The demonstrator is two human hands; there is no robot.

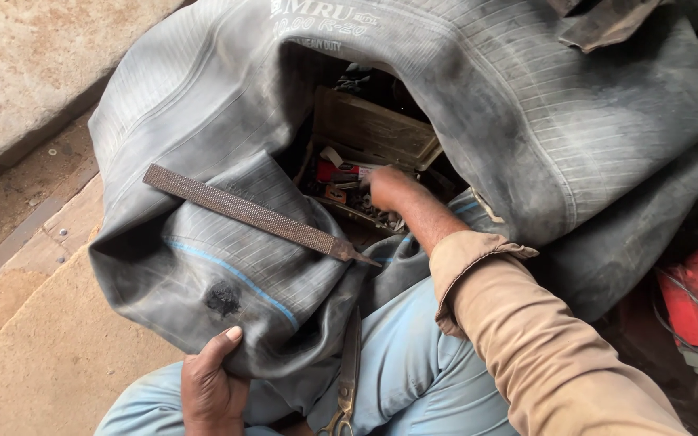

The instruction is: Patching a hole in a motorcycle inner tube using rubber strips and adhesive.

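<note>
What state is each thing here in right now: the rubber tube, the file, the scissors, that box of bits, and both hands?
Inner tube: deflated, draped over the lap, with a roughened dark spot.
Rasp file: lying loose on the tube.
Scissors: shut, resting on the lap.
Parts box: open, cluttered.
Left hand: gripping the tube's edge.
Right hand: reaching into the box; what the fingers hold cannot be seen.

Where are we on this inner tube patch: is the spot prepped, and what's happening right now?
Done, it seems: a dark roughened spot shows on the grey rubber inner tube, and the long flat metal rasp lies set down on it. In hand: the left hand grips the tube's edge while the right hand digs in the open box of small parts. Left: no patch is on the spot yet; scissors lie unused on the lap.
</note>
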